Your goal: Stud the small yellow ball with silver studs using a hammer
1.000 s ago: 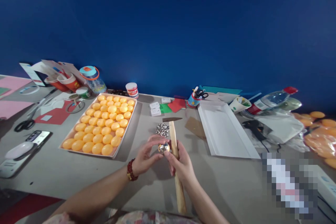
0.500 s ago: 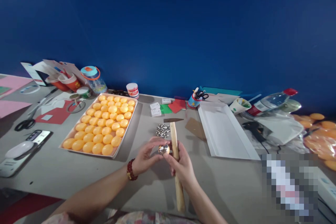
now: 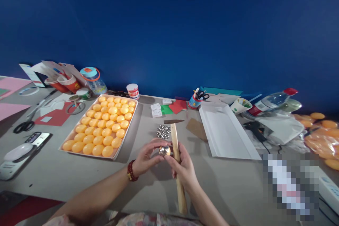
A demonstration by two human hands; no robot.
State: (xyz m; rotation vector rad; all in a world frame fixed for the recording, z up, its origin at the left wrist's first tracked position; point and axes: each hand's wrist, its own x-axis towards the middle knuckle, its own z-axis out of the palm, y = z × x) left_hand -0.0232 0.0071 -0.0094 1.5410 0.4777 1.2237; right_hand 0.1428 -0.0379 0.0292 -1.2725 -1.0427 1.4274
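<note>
1. Our left hand (image 3: 148, 156) has a narrow grip, its thumb and fingertips curled around a small ball (image 3: 164, 151) that is mostly shiny silver with some orange showing.
2. Our right hand (image 3: 186, 168) is closed around the wooden handle of a hammer (image 3: 174, 139), while its thumb presses the near side of the ball. Thus the ball sits between our two hands, just left of the handle.
3. The hammer's dark head points away from us, beyond our fingertips, and the handle's end comes back toward us past the right wrist.
4. We wear a beaded bracelet (image 3: 131, 170) on the left wrist, behind the grip.
5. Just beyond the ball, a pile of tacks (image 3: 163, 131) lies loose on the table (image 3: 156, 197); each tack is too small to make out clearly.
6. Farther out from our grip we see small white boxes (image 3: 156, 113), with green paper (image 3: 166, 109) and red paper (image 3: 178, 106) to their right.
7. To the left of our grip stands a shallow box (image 3: 116, 153) filled with rows of orange balls (image 3: 101, 124).
8. To the right of our grip we have a piece of brown card (image 3: 196, 129) and, past it, a white tray (image 3: 227, 130).
</note>
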